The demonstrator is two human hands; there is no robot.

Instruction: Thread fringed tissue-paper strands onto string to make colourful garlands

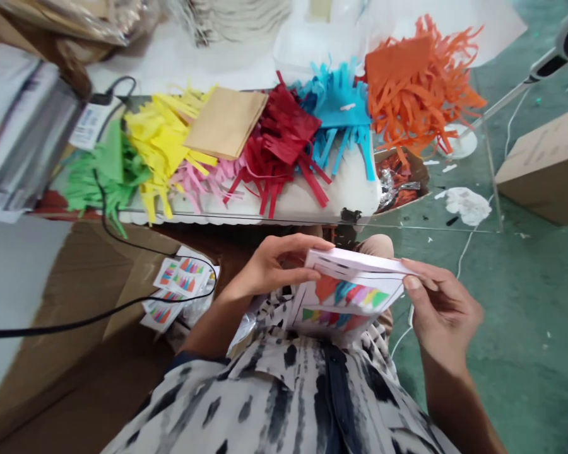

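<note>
Between my two hands, in front of my lap, is a white printed card packet (348, 293) with pictures of coloured tassels on it. Its far edge is folded over and tilts up toward me. My left hand (284, 261) pinches the left corner between thumb and fingers. At the right corner, my right hand (438, 299) grips the folded edge, thumb on the near face. What lies inside the packet is hidden. Beyond my hands, along the table edge, lie tissue tassels in green (106, 167), yellow (163, 135), pink (208, 180), dark red (286, 142), blue (343, 107) and orange (414, 82).
A folded brown paper piece (227, 123) lies on the tassels. At lower left, a cardboard box (42, 315) holds printed packets (180, 277); a black cable (99, 318) crosses above it. Plastic-sleeved stacks (19, 132) stand left. Another carton (549, 167) sits on the green floor at right.
</note>
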